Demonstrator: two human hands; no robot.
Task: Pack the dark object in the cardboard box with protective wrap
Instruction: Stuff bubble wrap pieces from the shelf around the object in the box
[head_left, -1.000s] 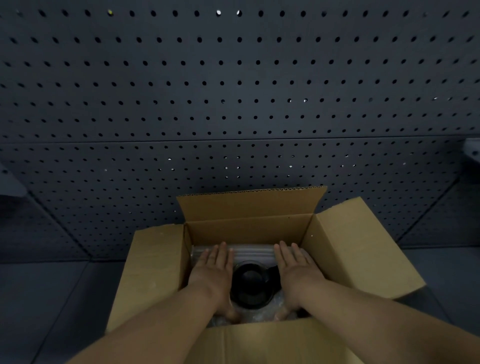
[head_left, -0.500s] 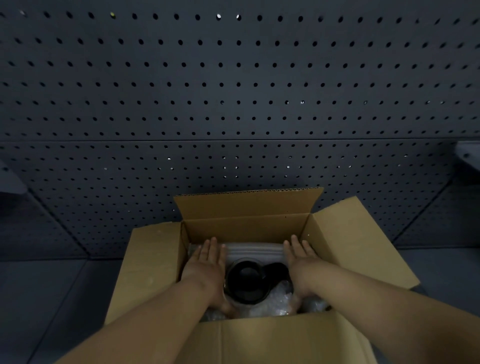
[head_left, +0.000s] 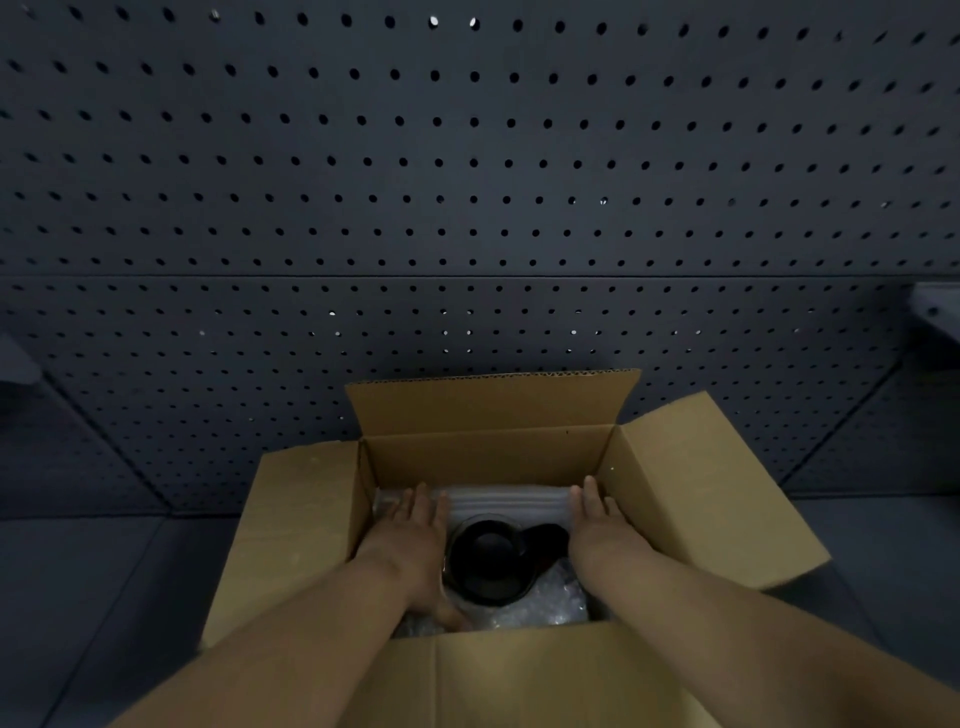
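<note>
An open cardboard box (head_left: 493, 457) stands in front of me with all its flaps spread. Inside lies a dark round object (head_left: 491, 564) on clear bubble wrap (head_left: 550, 605). A pale strip of wrap (head_left: 506, 501) runs along the far inner wall. My left hand (head_left: 410, 540) lies flat with straight fingers on the wrap at the object's left. At the object's right, my right hand (head_left: 597, 525) lies flat with its fingertips on the pale strip near the right wall. Neither hand grips anything.
A dark pegboard wall (head_left: 467, 182) rises just behind the box. The box sits on a dark grey surface (head_left: 104, 597). The side flaps (head_left: 706, 493) spread outward to left and right, and the near flap (head_left: 519, 675) folds toward me.
Both hands have slid apart, away from the dark object toward the box's side walls. More of the object and the bubble wrap now shows between them.
</note>
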